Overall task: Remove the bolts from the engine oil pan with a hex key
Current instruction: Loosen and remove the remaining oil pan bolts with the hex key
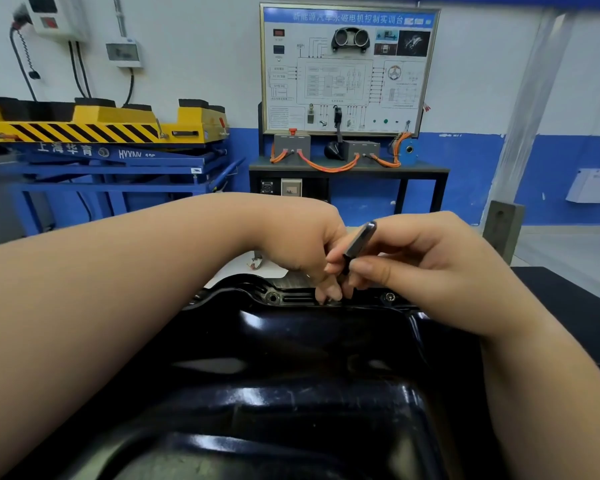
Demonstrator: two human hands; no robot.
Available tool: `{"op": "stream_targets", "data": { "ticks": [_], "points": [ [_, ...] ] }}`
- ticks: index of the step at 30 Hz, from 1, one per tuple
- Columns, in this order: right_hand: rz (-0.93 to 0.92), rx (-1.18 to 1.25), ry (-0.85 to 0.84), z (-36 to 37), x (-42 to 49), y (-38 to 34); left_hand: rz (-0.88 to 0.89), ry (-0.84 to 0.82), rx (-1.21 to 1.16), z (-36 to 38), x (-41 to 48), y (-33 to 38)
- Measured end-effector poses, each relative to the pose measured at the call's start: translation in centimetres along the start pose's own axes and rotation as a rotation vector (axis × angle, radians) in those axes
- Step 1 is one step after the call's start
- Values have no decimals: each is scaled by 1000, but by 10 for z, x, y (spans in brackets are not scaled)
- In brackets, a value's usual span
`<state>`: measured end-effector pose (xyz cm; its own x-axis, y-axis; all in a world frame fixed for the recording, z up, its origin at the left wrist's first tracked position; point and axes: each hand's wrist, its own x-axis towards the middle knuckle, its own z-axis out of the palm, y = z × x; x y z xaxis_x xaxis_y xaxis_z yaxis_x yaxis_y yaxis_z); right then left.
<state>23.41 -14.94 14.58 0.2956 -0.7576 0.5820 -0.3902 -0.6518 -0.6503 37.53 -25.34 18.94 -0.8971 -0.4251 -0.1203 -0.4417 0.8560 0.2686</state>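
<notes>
A glossy black oil pan (291, 358) fills the lower half of the view, its far flange running under both hands. My right hand (430, 268) pinches a dark hex key (359, 242) that stands tilted over the far flange. My left hand (305, 247) reaches down with curled fingertips at the flange just below the key; what they pinch is hidden. One bolt (390, 297) sits in the flange to the right of the hands. An empty-looking bolt hole (273, 298) lies to the left.
Beyond the pan stands a training board (347, 69) on a dark bench (347, 168) with orange cables. A yellow and blue lift table (94, 133) is at the left. A metal post (530, 109) rises at the right. Black tabletop (561, 285) lies right of the pan.
</notes>
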Motion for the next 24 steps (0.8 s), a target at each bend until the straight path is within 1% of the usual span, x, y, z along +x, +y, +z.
{"op": "stream_targets", "data": {
  "ticks": [4, 9, 15, 20, 24],
  "points": [
    [-5, -2, 50, 1, 2, 2, -9, -30, -70, 2, -2, 2],
    [1, 33, 39, 4, 3, 2, -16, -44, -18, 0, -4, 1],
    [12, 51, 54, 6, 3, 2, -78, -47, 35, 1, -4, -5],
    [13, 40, 58, 6, 4, 1, -61, -21, 48, 1, -2, -7],
    [2, 32, 47, 7, 4, 0, -40, -49, 27, 1, -2, -5]
  ]
}}
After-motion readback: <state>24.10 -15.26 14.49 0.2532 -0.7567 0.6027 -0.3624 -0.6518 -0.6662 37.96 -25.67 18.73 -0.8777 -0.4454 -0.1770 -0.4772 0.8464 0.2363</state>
